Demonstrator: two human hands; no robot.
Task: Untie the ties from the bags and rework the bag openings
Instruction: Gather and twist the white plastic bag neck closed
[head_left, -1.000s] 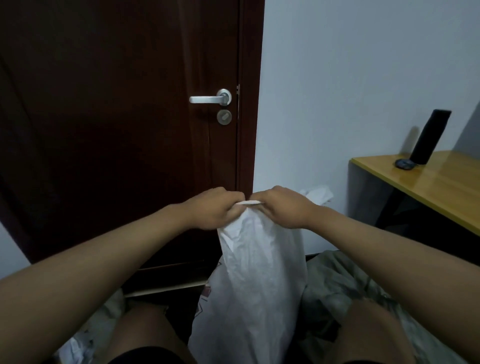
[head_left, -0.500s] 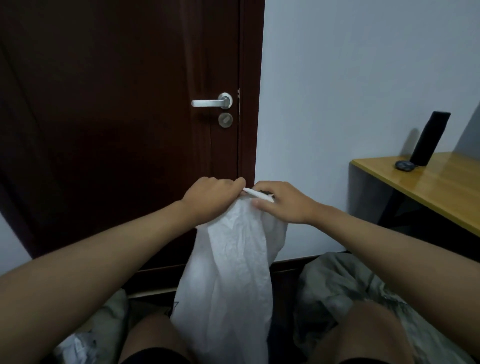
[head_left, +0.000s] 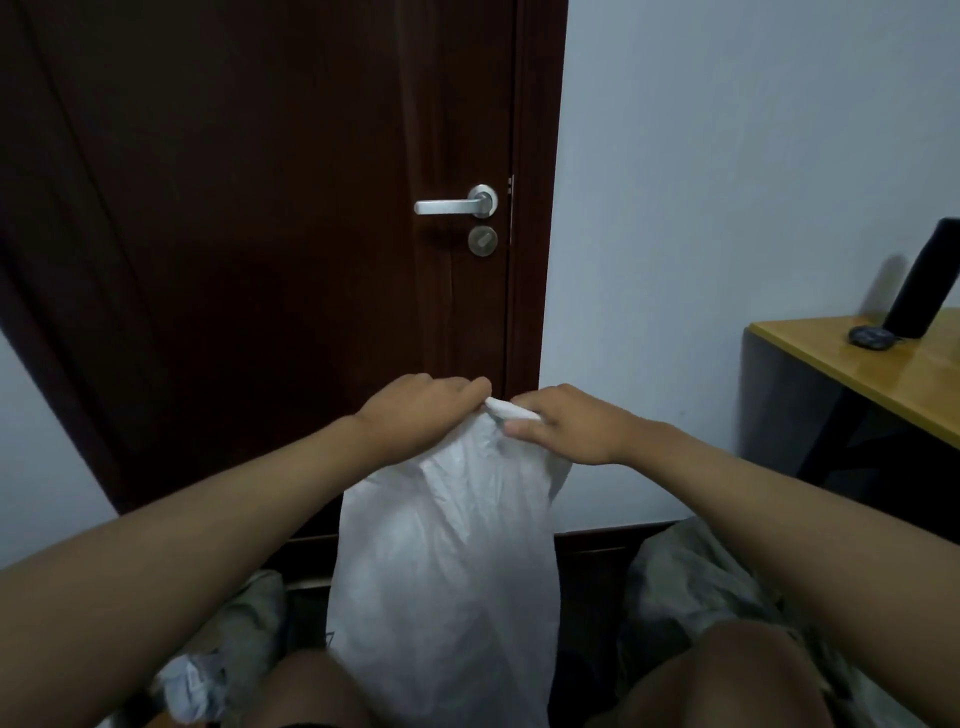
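The white plastic bag (head_left: 447, 571) was thin and wrinkled, and it hung between the knees in front of the dark wooden door (head_left: 249, 234). The left hand (head_left: 415, 415) gripped its gathered top with curled fingers. The right hand (head_left: 566, 431) pinched a twisted white strip (head_left: 511, 411) at the opening. Compared with half a second before, the bag had shifted slightly to the right.

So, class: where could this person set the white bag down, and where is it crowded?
Free: the wooden desk, bare on the near side of the black cylinder and small dark object. Crowded: both hands grip the white bag between the knees, with crumpled bags either side.
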